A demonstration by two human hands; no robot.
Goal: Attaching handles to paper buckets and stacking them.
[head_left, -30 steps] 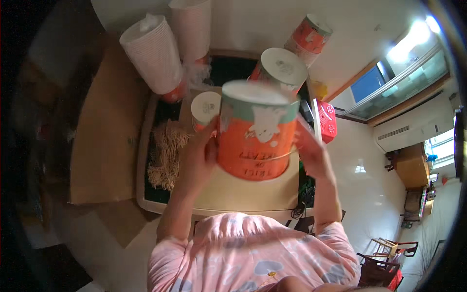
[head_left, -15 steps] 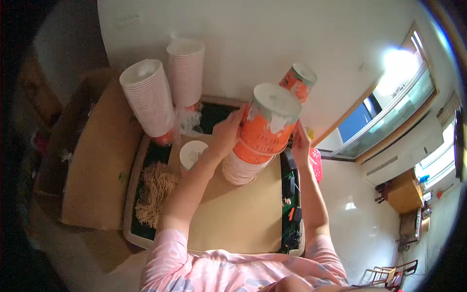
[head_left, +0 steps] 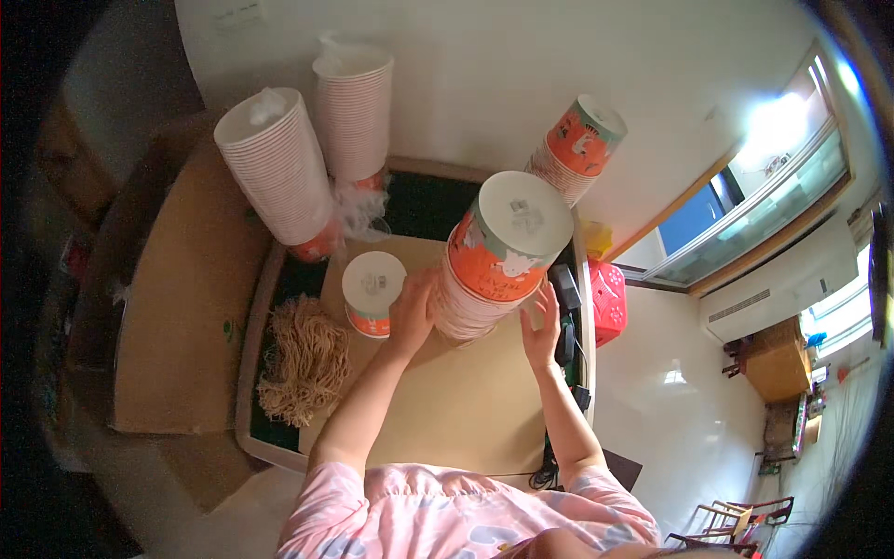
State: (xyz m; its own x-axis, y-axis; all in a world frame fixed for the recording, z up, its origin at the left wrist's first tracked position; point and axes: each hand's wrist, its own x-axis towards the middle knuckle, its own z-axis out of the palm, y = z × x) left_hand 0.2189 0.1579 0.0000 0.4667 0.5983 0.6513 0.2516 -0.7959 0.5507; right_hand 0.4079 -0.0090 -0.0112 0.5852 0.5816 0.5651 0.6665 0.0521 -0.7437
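Observation:
A tall stack of upside-down paper cups or tubs [head_left: 503, 242], orange and green on the top one and whitish rims below, stands on the tan board [head_left: 466, 410] in front of me. My left hand [head_left: 417, 306] is against the lower left side of this stack, its fingertips partly hidden. Just off the stack's lower right side, my right hand [head_left: 543, 328] is open with fingers apart and holds nothing. A single upside-down paper cup [head_left: 372, 287] stands left of my left hand.
Two tall stacks of white-rimmed cups [head_left: 275, 168] stand at the back left, partly in clear plastic. Another cup stack [head_left: 582, 149] is at the back right. Beige string [head_left: 304, 363] lies at the left, beside a cardboard box [head_left: 186, 317]. Black devices [head_left: 565, 284] line the right edge.
Both hands have moved down from the orange top cup to the stack's lower part. The top cup now sits settled on the stack, and my right hand has come away from it.

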